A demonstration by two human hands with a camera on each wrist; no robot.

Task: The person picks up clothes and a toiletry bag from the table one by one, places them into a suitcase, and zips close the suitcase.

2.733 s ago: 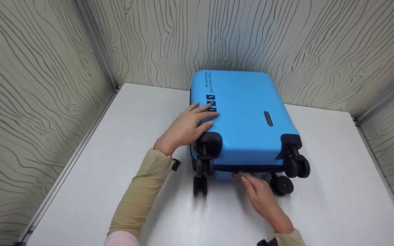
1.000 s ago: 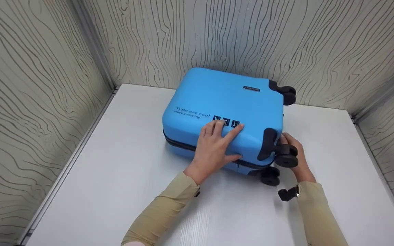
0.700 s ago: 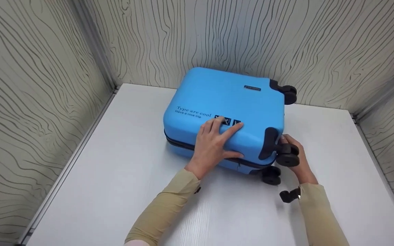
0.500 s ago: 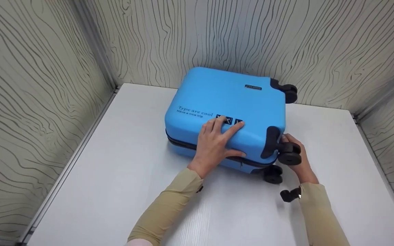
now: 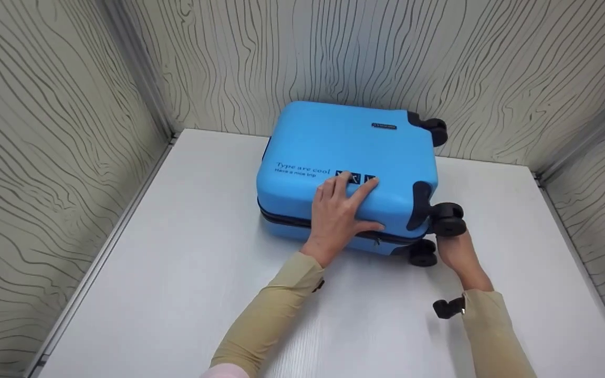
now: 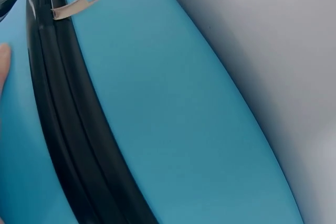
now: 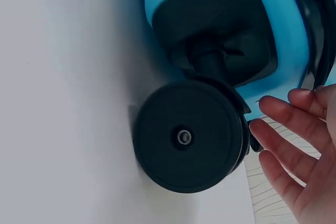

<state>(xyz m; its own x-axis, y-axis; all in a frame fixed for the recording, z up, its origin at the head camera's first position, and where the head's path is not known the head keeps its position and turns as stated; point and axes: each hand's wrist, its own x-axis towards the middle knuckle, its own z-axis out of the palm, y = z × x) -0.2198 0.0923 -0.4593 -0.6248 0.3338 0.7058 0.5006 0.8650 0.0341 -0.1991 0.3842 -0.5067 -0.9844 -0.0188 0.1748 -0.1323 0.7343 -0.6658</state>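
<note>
A light blue hard-shell suitcase lies flat on a white table, its wheels to the right. My left hand rests spread over its near upper edge, fingertips by the dark picture squares and thumb by the zipper band. A silver zipper pull hangs from the band near the wheel end. My right hand is at the wheel end, partly hidden behind a black wheel. In the right wrist view its thumb and index finger come together at the zipper, covering what they pinch; the other fingers are loosely bent.
Black double wheels stick out from the suitcase corners, including a lower one close to my right hand. The wood-grain patterned back wall stands right behind the suitcase. White table surface extends to the left and front.
The suitcase has turned so its wheels point right instead of toward me. My right hand has lately slid nearer along the wheel end. My left hand stays on the suitcase's near edge.
</note>
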